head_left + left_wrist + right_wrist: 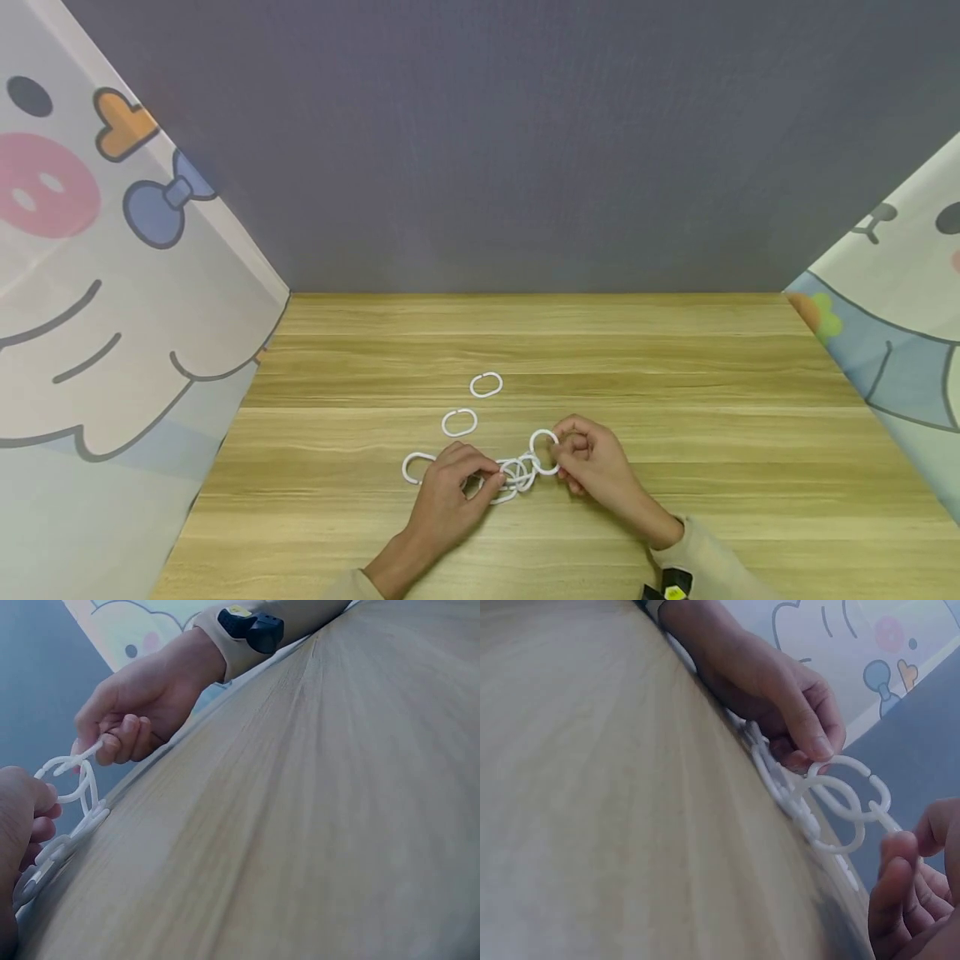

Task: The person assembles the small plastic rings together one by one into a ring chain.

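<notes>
Over the table my left hand (pixel 453 492) pinches a white open-gapped plastic ring (pixel 885 796) between thumb and finger. The ring's gap shows in the right wrist view. My right hand (pixel 596 462) pinches another white ring (pixel 544 432), held up to the right of the first. The two rings meet or overlap; whether they are hooked together I cannot tell. A linked cluster of white rings (pixel 838 847) hangs and lies beneath, partly hidden by my left hand (pixel 22 825). In the left wrist view, my right hand (pixel 142 709) has its other fingers curled.
Two loose white rings, an upper one (pixel 486 384) and a lower one (pixel 459 422), lie beyond my left hand. Another white ring (pixel 414 468) lies left of it. The wooden table (pixel 675 375) meets a grey panel (pixel 525 167) at the back and cartoon-printed panels (pixel 112 292) at the sides.
</notes>
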Demonstrator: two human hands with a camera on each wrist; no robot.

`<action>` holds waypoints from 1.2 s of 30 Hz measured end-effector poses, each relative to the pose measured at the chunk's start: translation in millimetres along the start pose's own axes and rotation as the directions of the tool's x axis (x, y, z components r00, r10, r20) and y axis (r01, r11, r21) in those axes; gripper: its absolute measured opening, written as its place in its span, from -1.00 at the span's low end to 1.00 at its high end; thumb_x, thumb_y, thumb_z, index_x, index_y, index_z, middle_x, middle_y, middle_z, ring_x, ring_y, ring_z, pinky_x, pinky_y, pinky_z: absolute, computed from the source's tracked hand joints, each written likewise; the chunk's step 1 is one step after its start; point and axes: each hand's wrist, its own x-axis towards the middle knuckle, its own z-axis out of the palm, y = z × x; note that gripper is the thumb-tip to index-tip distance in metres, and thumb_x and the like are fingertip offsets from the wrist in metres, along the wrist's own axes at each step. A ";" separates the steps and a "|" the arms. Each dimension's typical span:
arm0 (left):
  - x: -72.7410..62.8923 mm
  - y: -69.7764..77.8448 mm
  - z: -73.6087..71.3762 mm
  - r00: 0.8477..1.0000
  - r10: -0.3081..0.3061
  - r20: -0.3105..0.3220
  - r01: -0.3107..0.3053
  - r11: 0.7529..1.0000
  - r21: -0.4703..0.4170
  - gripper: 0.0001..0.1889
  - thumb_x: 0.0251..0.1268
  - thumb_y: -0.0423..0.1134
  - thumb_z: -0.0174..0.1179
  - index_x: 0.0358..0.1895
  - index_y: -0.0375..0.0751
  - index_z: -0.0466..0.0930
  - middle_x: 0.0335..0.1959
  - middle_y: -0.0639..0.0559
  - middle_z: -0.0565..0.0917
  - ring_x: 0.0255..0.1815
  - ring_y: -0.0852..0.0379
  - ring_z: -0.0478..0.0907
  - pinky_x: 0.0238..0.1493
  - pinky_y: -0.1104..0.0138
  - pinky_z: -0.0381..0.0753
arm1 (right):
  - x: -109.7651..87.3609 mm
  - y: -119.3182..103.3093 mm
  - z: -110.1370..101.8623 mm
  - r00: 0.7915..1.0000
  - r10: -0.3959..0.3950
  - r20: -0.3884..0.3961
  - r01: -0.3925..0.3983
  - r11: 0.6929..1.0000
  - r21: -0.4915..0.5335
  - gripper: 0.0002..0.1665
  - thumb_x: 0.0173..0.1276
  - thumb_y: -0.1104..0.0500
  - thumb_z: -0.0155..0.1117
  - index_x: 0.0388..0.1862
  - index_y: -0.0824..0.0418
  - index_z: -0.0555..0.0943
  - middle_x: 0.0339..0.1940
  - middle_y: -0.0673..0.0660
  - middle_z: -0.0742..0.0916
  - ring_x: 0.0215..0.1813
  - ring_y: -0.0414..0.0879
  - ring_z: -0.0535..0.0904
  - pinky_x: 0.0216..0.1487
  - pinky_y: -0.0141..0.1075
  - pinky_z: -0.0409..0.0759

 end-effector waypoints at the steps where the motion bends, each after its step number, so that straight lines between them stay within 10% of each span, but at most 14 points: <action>1: 0.0 0.1 -0.1 1.000 0.003 -0.001 -0.003 1.000 0.002 -0.86 0.24 -0.31 0.63 -0.29 0.01 0.84 -0.31 0.34 0.76 -0.25 0.36 0.59 -0.18 0.57 0.53 | -0.7 0.5 -0.5 1.000 0.008 0.012 -0.007 1.000 -0.005 -0.83 0.53 0.47 0.29 0.03 0.49 0.57 -0.57 0.13 0.71 -0.68 -0.29 0.53 -0.70 -0.44 0.50; 13: 0.0 0.9 0.2 1.000 0.001 0.012 -0.001 1.000 0.006 -0.87 0.25 -0.30 0.62 -0.26 0.01 0.86 -0.30 0.34 0.77 -0.24 0.36 0.60 -0.17 0.54 0.55 | -6.3 12.8 -14.8 0.984 -0.179 0.009 0.179 0.981 -0.078 -0.81 0.72 0.38 0.19 -0.20 0.42 0.60 -0.57 0.27 0.71 -0.73 -0.10 0.54 -0.75 -0.35 0.50; 36: -2.1 2.7 -9.1 0.995 -0.077 -0.060 0.076 0.997 -0.015 -0.92 0.36 -0.32 0.54 -0.21 -0.05 0.84 -0.21 0.28 0.76 -0.18 0.31 0.66 -0.21 0.44 0.67 | -17.7 17.4 -60.3 0.986 -0.138 -0.089 0.125 0.983 -0.136 -0.89 0.64 0.42 0.29 -0.17 0.46 0.64 -0.48 0.18 0.79 -0.61 -0.17 0.62 -0.66 -0.35 0.57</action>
